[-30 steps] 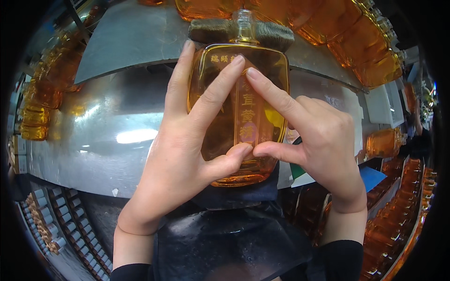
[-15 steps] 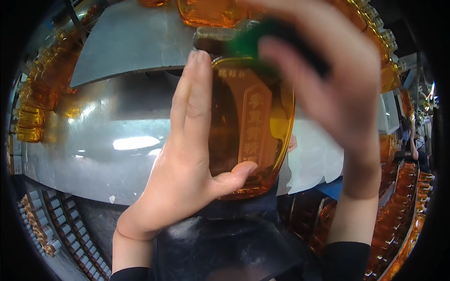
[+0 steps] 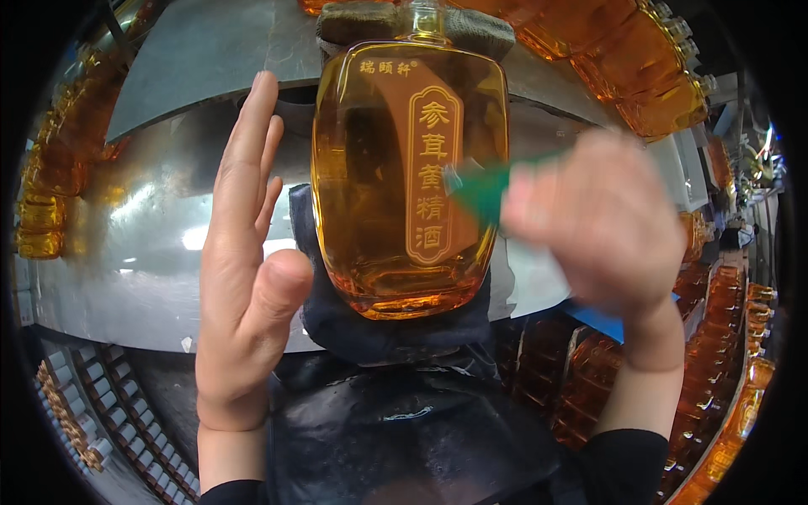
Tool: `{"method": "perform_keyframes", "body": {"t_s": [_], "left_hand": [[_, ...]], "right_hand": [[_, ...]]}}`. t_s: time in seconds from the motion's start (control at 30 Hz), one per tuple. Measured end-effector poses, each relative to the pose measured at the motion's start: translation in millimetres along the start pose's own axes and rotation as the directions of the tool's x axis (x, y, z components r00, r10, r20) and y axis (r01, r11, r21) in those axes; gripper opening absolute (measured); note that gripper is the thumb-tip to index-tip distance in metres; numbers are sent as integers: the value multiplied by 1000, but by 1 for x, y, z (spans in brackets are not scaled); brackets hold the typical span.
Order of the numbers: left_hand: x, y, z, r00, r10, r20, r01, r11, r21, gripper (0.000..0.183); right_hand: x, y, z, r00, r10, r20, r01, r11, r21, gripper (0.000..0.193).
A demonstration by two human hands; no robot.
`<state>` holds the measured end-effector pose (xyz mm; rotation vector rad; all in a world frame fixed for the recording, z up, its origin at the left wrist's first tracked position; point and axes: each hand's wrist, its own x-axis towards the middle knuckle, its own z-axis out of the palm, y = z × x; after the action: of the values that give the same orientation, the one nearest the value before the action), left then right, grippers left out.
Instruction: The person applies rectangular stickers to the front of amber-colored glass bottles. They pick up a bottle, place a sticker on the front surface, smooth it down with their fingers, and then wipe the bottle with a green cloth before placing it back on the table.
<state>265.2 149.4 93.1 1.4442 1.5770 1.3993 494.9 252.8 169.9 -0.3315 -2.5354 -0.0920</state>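
Observation:
A flat amber glass bottle [image 3: 396,177] with a clear label strip lies on a dark cloth pad [image 3: 370,332], its neck pointing away from me. My left hand [image 3: 244,261] is flat and open just left of the bottle, fingers straight, thumb close to the bottle's lower corner but not gripping it. Blurred by motion, my right hand [image 3: 602,227] pinches a small green card-like tool [image 3: 484,187] whose tip rests on the bottle's front near the label.
The pad sits on a shiny steel work surface [image 3: 143,244]. Several more amber bottles [image 3: 640,76] lie at the far right and along the left edge [image 3: 46,185]. Crates of bottles [image 3: 715,337] stand at the right. A dark apron [image 3: 404,429] is below.
Both hands were pressing on the bottle's face. My left hand has since lifted off to the left, and my right hand has come down with the green tool to the label.

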Motion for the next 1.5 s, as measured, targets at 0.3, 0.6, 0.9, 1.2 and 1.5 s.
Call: {"method": "perform_keyframes", "body": {"t_s": [0.3, 0.6, 0.9, 1.2, 1.5], "left_hand": [[2, -4, -2, 995, 99, 7, -96, 979, -182, 101], [0, 2, -11, 989, -143, -46, 139, 987, -83, 98], [10, -4, 3, 989, -84, 125, 131, 888, -442, 64], [15, 39, 3, 874, 301, 381, -85, 867, -491, 61], [-42, -62, -137, 916, -158, -369, -18, 902, -431, 28]], "right_hand": [[60, 38, 38, 982, -18, -189, 28, 998, 50, 22], [47, -16, 21, 993, -27, 116, -15, 940, 342, 17], [-17, -55, -3, 979, 29, 202, -103, 925, 365, 26], [46, -21, -57, 919, 331, 214, -385, 868, 314, 30], [204, 4, -17, 955, 285, -80, -241, 907, 345, 15]]}}
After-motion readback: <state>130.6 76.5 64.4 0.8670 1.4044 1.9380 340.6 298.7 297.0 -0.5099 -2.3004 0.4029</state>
